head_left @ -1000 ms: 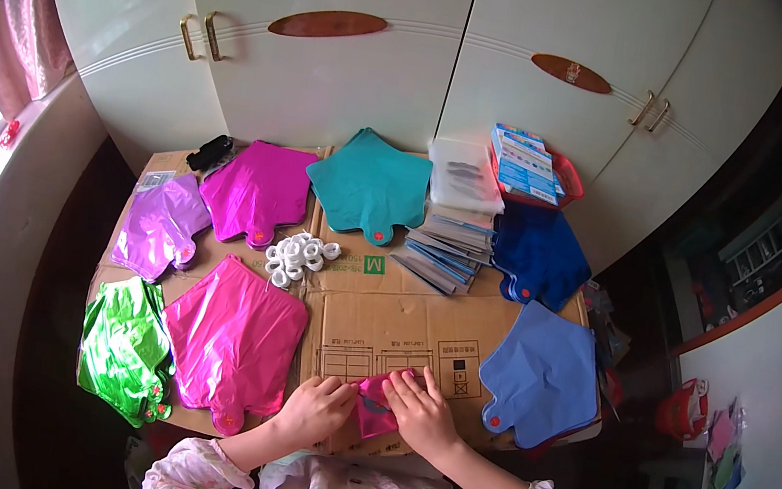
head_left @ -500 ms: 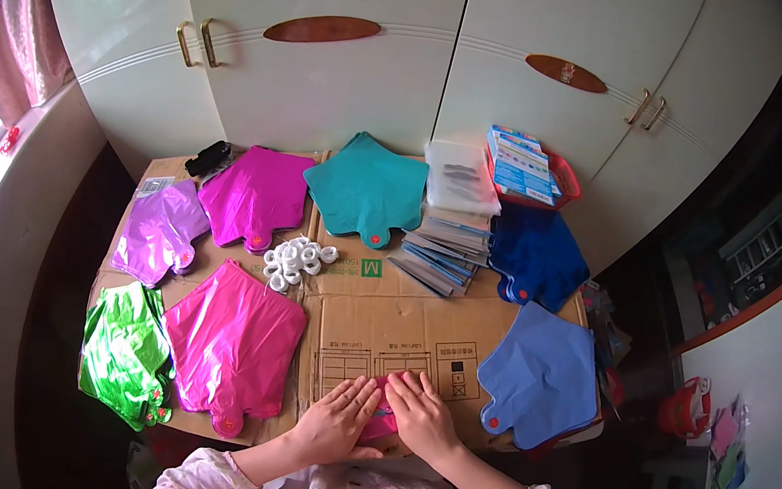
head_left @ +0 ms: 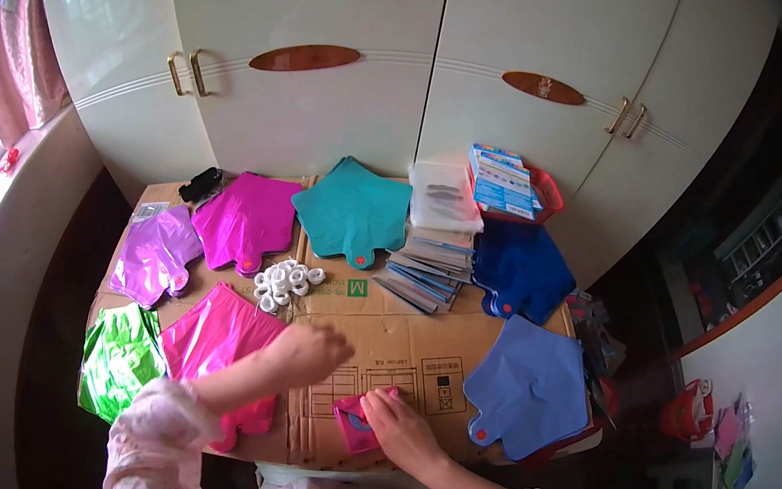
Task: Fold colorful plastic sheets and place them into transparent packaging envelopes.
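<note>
My right hand [head_left: 402, 430] bends its fingers over a small folded pink foil balloon [head_left: 351, 433], holding it down on the cardboard [head_left: 305, 449] near the front edge. A bluish-grey patch shows on the folded foil. Raised to the left of it, my left hand [head_left: 312, 352] is blurred and its fingers are mostly hidden. Under my left forearm lies a stack of flat pink foil balloons [head_left: 205, 338]. Beyond my left hand sits a heap of small white ribbon rolls [head_left: 284, 281].
Flat foil balloon stacks ring the cardboard: green [head_left: 119, 361], lilac [head_left: 152, 254], magenta [head_left: 243, 222], teal [head_left: 350, 213], dark blue [head_left: 524, 269] and light blue [head_left: 531, 392]. At the back are grey cards [head_left: 428, 265], clear bags [head_left: 444, 197] and a red basket [head_left: 550, 197] with blue-and-white packets.
My left hand has lifted off the folded pink foil and moved up and left. My right hand stays on the foil, its fingers now more bent.
</note>
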`<state>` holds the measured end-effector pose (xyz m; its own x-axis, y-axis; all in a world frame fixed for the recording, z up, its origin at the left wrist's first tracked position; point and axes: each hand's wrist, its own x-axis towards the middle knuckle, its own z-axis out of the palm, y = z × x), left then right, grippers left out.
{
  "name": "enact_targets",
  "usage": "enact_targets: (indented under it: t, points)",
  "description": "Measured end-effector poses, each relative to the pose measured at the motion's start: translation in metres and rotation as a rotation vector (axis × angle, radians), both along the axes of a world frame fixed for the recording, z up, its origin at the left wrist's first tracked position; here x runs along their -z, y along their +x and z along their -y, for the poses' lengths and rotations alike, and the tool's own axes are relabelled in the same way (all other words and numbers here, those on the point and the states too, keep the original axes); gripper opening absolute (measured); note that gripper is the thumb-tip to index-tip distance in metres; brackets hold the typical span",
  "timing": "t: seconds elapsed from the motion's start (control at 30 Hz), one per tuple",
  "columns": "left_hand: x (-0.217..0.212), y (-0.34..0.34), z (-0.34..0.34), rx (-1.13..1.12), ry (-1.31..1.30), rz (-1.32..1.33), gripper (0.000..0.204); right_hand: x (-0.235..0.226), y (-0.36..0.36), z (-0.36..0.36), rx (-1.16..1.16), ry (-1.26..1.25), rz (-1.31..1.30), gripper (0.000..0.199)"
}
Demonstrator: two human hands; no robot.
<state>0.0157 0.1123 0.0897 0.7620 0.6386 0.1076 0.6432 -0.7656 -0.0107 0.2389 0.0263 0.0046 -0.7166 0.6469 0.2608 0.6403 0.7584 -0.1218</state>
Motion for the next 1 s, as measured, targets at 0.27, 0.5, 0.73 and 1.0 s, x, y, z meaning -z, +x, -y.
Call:
enact_targets:
  t: [0.27, 0.5, 0.73, 1.0]
  points:
    - [0.016, 0.084, -0.116, 0.034, -0.083, 0.004, 0.010, 0.001, 0.004, 0.014, -0.070, -0.076, -0.049, 0.056]
    - [0.039, 0.106, -0.135, 0.073, -0.036, -0.156, 0.012, -0.001, 0.010, 0.025, -0.058, -0.149, -0.133, 0.069]
    - [0.043, 0.103, -0.139, 0.156, 0.097, -0.195, 0.010, -0.003, 0.011, 0.029, -0.054, -0.175, -0.096, 0.077]
    - [-0.023, 0.076, -0.110, 0.115, 0.165, 0.121, 0.006, 0.003, 0.015, 0.047, -0.021, 0.004, -0.022, 0.063]
